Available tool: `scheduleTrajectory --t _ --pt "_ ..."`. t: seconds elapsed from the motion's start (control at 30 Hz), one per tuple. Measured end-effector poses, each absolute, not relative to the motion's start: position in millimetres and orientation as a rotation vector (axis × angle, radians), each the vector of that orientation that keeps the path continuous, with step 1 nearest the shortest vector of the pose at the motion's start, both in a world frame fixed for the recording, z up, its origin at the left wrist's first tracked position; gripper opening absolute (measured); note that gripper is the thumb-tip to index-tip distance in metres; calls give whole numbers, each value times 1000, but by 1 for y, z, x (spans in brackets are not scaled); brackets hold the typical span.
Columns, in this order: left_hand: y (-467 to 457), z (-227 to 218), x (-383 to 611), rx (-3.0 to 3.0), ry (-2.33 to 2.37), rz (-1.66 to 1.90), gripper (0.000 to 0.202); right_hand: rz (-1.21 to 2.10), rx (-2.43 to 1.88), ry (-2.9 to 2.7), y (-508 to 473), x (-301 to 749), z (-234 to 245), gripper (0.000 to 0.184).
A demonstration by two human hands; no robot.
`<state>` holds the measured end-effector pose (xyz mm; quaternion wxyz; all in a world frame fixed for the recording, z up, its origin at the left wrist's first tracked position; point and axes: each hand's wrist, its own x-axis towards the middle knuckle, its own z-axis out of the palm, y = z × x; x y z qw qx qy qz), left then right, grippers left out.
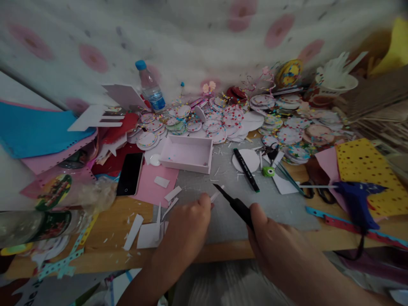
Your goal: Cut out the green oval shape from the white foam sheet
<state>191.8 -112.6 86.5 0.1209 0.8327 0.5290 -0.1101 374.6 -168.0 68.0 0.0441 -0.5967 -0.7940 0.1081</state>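
My right hand [270, 238] is closed around the black handle of a craft knife [237, 206], its thin dark blade pointing up and left. Just left of the blade, my left hand [191, 221] pinches a small white strip [217, 194] over the grey cutting mat [223, 225]. Blade and strip look very close; I cannot tell whether they touch. Beyond my hands lies an open, shallow white box [186, 154]. A black marker [246, 170] rests across a white disc [253, 160]. White offcuts [148, 235] lie beside my left wrist.
Decorated paper discs [223, 121] are heaped along the back, near a blue-capped bottle [152, 89]. A phone [130, 174] lies on the left by pink paper [149, 187]. On the right are a blue glue gun [353, 199], scissors [325, 195] and yellow dotted paper [366, 170].
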Motion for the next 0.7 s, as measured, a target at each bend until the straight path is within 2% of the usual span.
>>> scheduleTrajectory --t 0.4,0.53,0.63,0.7 --pt "-112 85 193 2448 1603 -306 18 357 -1914 -2552 -167 368 71 41" --pt "-110 91 184 2277 1652 -237 18 621 -1881 -2405 -155 372 73 22" --pt "-114 91 165 2063 1603 65 11 846 -1785 -2199 -147 382 72 6" --pt "-119 87 152 1943 1641 272 11 1018 -1738 -2036 -145 388 69 4"
